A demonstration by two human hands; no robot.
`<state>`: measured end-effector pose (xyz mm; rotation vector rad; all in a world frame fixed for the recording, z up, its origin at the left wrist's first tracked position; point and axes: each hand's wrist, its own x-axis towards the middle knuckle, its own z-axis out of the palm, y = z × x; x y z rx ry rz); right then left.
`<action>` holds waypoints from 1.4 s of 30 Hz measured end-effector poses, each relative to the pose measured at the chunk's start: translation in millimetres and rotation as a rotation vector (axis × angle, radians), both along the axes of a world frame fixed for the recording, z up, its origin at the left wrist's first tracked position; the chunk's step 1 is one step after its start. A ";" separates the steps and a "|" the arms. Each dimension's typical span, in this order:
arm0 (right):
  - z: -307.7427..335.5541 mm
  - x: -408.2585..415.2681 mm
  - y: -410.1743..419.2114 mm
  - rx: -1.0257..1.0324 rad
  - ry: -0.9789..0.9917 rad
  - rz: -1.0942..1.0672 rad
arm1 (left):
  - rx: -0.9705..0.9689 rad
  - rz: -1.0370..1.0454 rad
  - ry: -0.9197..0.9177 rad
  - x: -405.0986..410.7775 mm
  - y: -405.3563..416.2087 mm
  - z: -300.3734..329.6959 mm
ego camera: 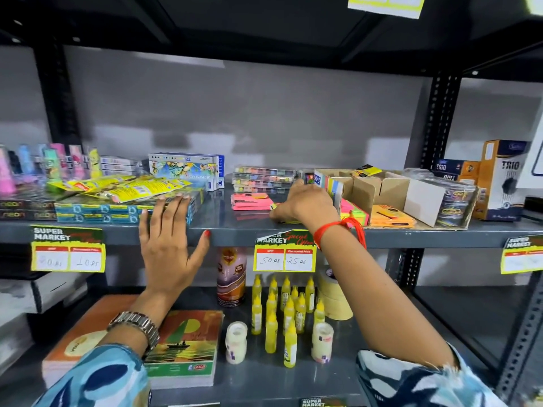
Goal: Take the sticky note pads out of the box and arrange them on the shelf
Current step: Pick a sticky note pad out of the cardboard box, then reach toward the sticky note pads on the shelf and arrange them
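Note:
A cardboard box (390,183) with dividers sits on the grey shelf (235,227) at the right, with orange sticky note pads (392,217) and neon green and pink pads (354,211) at its front. A pink pad (249,201) lies on the shelf left of it. My right hand (305,204) rests on the shelf between the pink pad and the box, fingers closed on a yellow pad (286,221) pressed to the shelf. A multicolour pack (330,183) stands upright just behind that hand. My left hand (169,236) hovers open at the shelf's front edge, fingers spread.
Blue boxes (126,211) and yellow packets (123,186) lie left of my left hand. Crayon boxes (188,170) and colour trays (263,179) stand behind. Rubber-band tubs (454,201) and Trio boxes (499,183) are at the right. Glue bottles (282,315) fill the lower shelf.

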<state>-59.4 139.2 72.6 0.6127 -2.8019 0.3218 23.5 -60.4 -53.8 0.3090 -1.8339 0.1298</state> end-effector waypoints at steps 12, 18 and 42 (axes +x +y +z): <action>24.4 31.1 39.5 -0.390 0.427 0.074 | 0.018 -0.017 0.017 -0.5 3.6 -1.1; 32.2 10.1 99.8 -0.569 0.418 -0.088 | 0.027 -0.022 0.011 2.0 3.4 0.6; -12.6 -44.4 122.6 -0.589 -0.144 -0.186 | 0.038 -0.035 -0.020 4.4 2.5 2.3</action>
